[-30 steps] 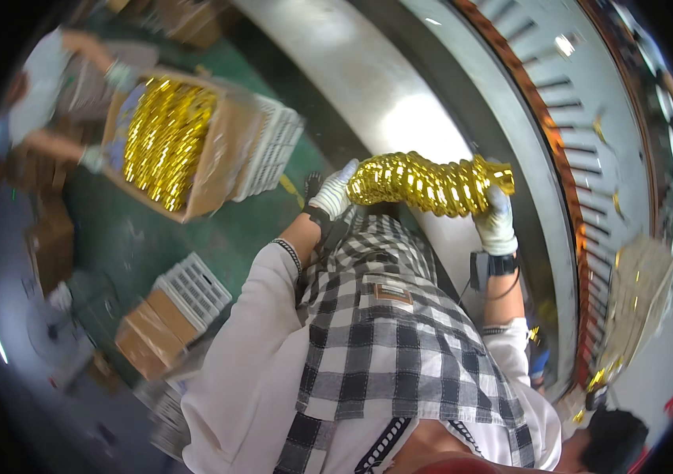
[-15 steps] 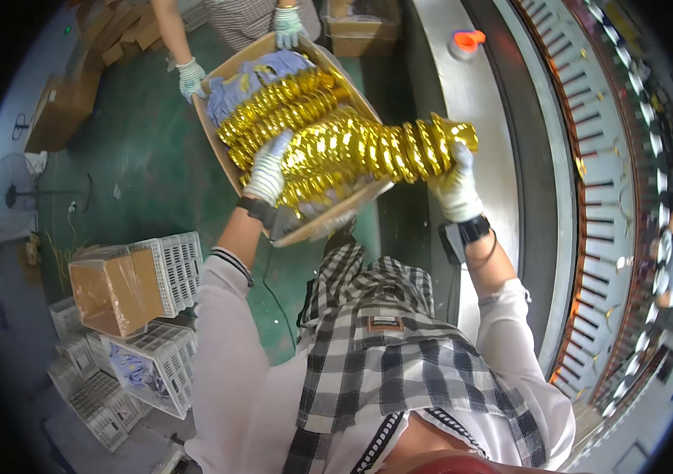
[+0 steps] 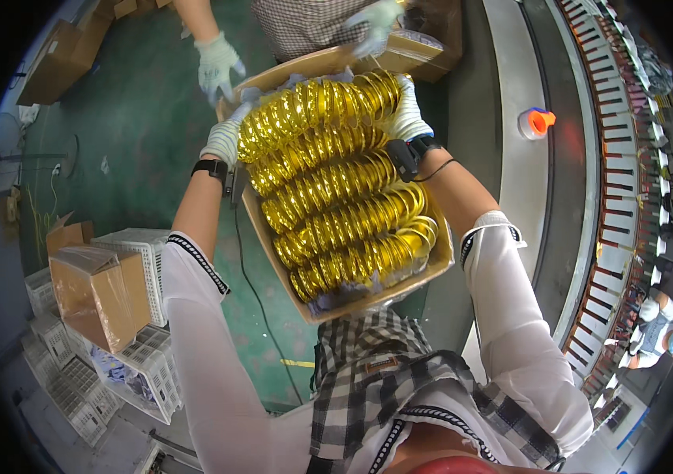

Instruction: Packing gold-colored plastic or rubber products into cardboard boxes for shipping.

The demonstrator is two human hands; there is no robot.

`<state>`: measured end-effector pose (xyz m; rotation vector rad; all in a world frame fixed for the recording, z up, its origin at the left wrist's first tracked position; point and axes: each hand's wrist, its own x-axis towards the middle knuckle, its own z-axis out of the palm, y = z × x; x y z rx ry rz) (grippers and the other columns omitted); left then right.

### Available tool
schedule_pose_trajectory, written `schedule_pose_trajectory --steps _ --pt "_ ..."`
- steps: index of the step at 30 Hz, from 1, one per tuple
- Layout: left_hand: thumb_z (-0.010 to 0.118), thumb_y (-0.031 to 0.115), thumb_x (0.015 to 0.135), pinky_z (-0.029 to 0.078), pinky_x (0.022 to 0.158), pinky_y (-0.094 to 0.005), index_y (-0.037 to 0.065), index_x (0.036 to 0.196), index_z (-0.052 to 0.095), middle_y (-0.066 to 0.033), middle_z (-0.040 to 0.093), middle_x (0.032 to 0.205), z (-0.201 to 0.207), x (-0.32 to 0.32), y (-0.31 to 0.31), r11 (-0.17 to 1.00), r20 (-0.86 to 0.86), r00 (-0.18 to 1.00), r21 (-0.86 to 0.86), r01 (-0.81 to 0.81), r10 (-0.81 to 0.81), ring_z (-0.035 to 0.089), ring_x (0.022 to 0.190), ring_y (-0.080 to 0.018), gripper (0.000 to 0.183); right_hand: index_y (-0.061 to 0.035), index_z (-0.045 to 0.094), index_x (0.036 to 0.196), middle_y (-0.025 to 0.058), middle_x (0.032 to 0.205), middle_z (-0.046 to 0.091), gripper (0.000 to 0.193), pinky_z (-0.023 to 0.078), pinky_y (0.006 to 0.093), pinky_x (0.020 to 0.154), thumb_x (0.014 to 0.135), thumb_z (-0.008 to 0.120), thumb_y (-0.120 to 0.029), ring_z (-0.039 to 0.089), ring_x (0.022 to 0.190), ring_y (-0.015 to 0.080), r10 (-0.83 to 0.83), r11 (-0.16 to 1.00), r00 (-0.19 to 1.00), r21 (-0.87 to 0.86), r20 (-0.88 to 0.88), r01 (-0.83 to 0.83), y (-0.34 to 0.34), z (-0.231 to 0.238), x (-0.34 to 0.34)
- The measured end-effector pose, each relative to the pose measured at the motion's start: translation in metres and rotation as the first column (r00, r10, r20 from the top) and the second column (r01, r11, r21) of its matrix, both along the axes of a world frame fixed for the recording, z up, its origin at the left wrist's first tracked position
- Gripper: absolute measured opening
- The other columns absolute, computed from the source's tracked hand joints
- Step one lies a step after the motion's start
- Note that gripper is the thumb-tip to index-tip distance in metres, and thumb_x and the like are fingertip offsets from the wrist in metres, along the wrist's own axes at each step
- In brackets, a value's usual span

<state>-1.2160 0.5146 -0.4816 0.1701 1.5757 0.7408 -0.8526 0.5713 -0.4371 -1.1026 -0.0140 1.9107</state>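
Nearest the camera is a black-and-white checked apron [image 3: 380, 395] over a white long-sleeved top. Beyond it stands an open carton [image 3: 384, 294], set askew, holding gold ribbed tubes [image 3: 348, 221] in parallel rows, with grey-lilac cloth [image 3: 324, 302] showing at the near edge and between the far rows.

Both hands wear pale striped gloves. The left hand [image 3: 227, 141] is part-closed at the left end of the farthest gold tube [image 3: 316, 107]; its fingertips are partly hidden. The right hand [image 3: 410, 114] is curled about the right end of the same tube, which lies across the far side of the carton, alongside the next row. How firmly either hand presses cannot be told. A black band [image 3: 214, 167] is worn on the left wrist and a black device [image 3: 409, 156] on the right.

Immediately past the carton, a co-worker's gloved hand [image 3: 218, 67] is spread near its far-left corner; contact cannot be confirmed. The co-worker's other hand [image 3: 376, 28] is blurred, near the far rim.

To the left, a wrapped carton [image 3: 99, 292] sits among white slatted crates [image 3: 147, 371] on the green floor [image 3: 147, 142]. To the right, an orange-and-white ring-shaped item [image 3: 538, 123] rests on the long metal bench [image 3: 514, 189]. Farther right runs a slatted rack [image 3: 605, 261]; another person [image 3: 656, 328] is visible beyond it.
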Motion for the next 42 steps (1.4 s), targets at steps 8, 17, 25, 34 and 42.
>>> schedule_pose_trajectory --steps 8,17,25,34,42 --pt "0.052 0.061 0.099 0.043 0.112 -0.0427 0.004 0.145 0.056 -0.0201 0.064 0.139 -0.206 -0.09 0.209 0.794 -0.756 0.477 -0.09 0.601 -0.448 0.06 0.129 -0.0354 0.074 -0.0033 0.063 0.13 0.0142 0.13 0.068 0.043 0.054 0.0413 0.099 0.11 0.04 -0.035 0.066 0.115 0.031 -0.063 0.692 0.412 0.338 0.909 -0.638 0.22 -0.132 -0.092" --pt "0.056 0.043 0.096 0.037 0.113 -0.0524 0.017 0.144 0.057 -0.0104 0.057 0.146 -0.183 -0.038 0.222 0.366 -0.988 -0.106 -0.142 0.92 -0.115 0.053 0.133 -0.0306 0.054 -0.0079 0.056 0.142 0.0169 0.141 0.061 0.057 0.049 0.0419 0.106 0.099 0.057 -0.045 0.061 0.127 0.0325 0.161 0.449 -0.23 -0.278 0.96 -0.849 0.251 -0.145 -0.122" --pt "0.065 0.057 0.089 0.028 0.116 -0.0577 0.008 0.147 0.051 -0.0202 0.046 0.152 -0.136 -0.015 0.206 0.197 -0.996 -0.082 -0.087 0.976 -0.035 0.041 0.14 -0.0377 0.077 -0.023 0.027 0.163 0.0173 0.169 0.022 0.086 0.011 0.0678 0.122 0.093 0.06 -0.06 0.018 0.155 0.0468 -0.245 0.078 -0.602 -0.604 0.76 -0.793 0.204 -0.138 -0.173" --pt "0.067 0.051 0.091 0.027 0.121 -0.0526 0.006 0.157 0.035 -0.0193 0.041 0.157 0.135 0.022 0.095 0.298 -0.988 0.126 0.094 0.95 -0.089 0.038 0.144 -0.0398 0.086 -0.0071 0.04 0.154 0.0255 0.155 0.042 0.073 0.029 0.0566 0.119 0.095 0.066 -0.041 0.038 0.142 0.0495 -0.293 0.233 -0.15 -0.082 0.944 -0.969 -0.011 0.17 -0.026" --pt "0.07 0.034 0.093 0.039 0.115 -0.0505 0.003 0.136 0.059 -0.0223 0.054 0.145 0.455 0.086 -0.298 0.378 -0.904 0.38 0.287 0.88 -0.197 0.049 0.133 -0.0433 0.054 0.0003 0.053 0.14 0.0273 0.141 0.055 0.055 0.042 0.0496 0.112 0.095 0.067 -0.028 0.051 0.132 0.0453 -0.114 0.821 -0.395 -0.138 0.912 -0.555 -0.471 0.508 0.258"
